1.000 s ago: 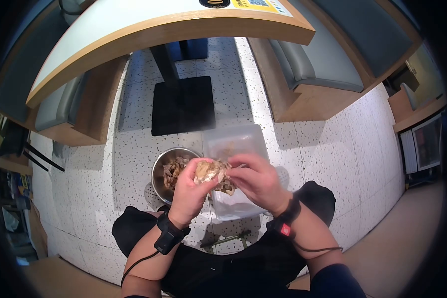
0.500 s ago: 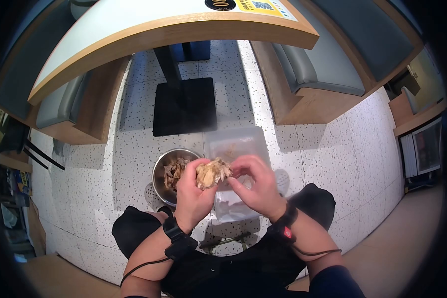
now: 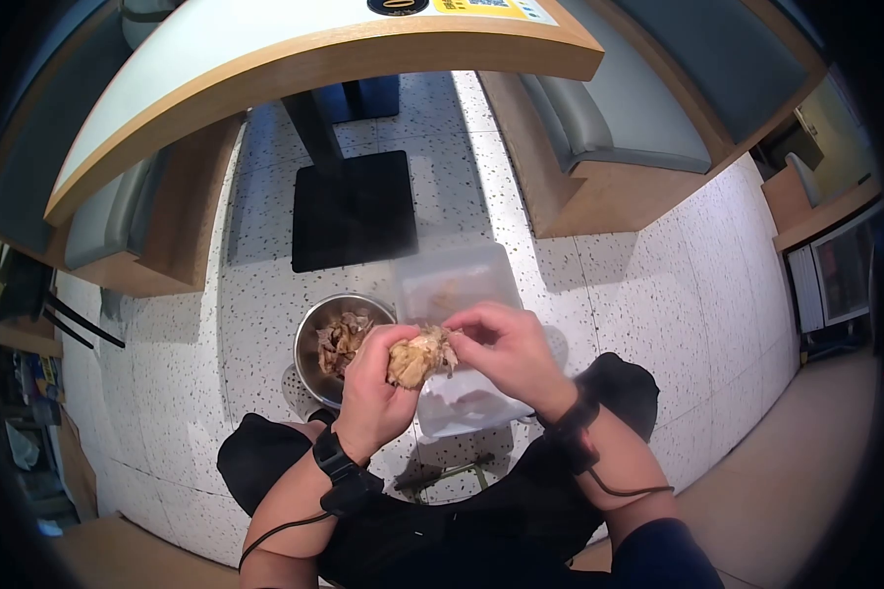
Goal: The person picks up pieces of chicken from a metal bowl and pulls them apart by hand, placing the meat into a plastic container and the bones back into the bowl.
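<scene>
A ragged, yellowish-brown lump that looks like a piece of cooked chicken [image 3: 414, 361] is held up between my hands. My left hand [image 3: 371, 385] wraps round it from the left, thumb below and fingers above. At its frayed right edge, my right hand [image 3: 506, 351] pinches with thumb and fingertips; any shred between them is too small to make out. Below and left stands a steel bowl [image 3: 303, 358] with brown torn pieces [image 3: 340, 344] in it. Under my hands lies a translucent plastic tub [image 3: 457, 260] with a few brownish bits and something pale inside, partly hidden.
Ahead, a white table [image 3: 216, 39] with a wooden edge overhangs the speckled floor [image 3: 255, 226], on a black pedestal base [image 3: 352, 211]. Grey padded benches [image 3: 629, 128] flank it. My knees [image 3: 265, 456] bound the space around the bowl and tub.
My right fingertips have closed from a loose, parted pose onto the chicken's right edge. The lump has turned slightly in my left hand. The whole view has shifted a little.
</scene>
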{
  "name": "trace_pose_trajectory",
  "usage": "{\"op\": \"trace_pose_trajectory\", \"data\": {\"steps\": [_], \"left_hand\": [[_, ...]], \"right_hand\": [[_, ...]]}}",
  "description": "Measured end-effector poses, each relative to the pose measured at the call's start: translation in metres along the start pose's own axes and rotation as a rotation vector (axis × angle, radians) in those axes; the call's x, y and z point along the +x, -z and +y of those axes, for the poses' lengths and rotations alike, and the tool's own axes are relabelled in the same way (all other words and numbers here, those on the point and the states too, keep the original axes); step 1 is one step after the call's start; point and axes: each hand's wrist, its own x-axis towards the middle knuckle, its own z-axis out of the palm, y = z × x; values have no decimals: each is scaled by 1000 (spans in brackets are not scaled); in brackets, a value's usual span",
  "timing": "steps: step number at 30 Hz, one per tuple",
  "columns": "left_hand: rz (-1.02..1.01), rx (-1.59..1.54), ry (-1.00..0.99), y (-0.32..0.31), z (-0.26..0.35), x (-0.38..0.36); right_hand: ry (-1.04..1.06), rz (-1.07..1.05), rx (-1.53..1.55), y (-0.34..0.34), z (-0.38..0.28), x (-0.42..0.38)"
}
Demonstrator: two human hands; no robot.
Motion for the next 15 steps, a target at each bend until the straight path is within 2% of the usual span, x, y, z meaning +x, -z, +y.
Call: {"op": "trace_pose_trajectory", "data": {"steps": [6,10,12,15], "left_hand": [[-41,-102,58,1,4,0],[-51,-90,31,2,0,1],[-55,-77,15,4,-1,2],[-70,-97,17,6,-2,2]], "right_hand": [[-146,-28,165,1,0,0],[-118,-59,33,3,-5,0],[163,-6,-89,1,-3,1],[264,-41,-144,3,-8,3]]}}
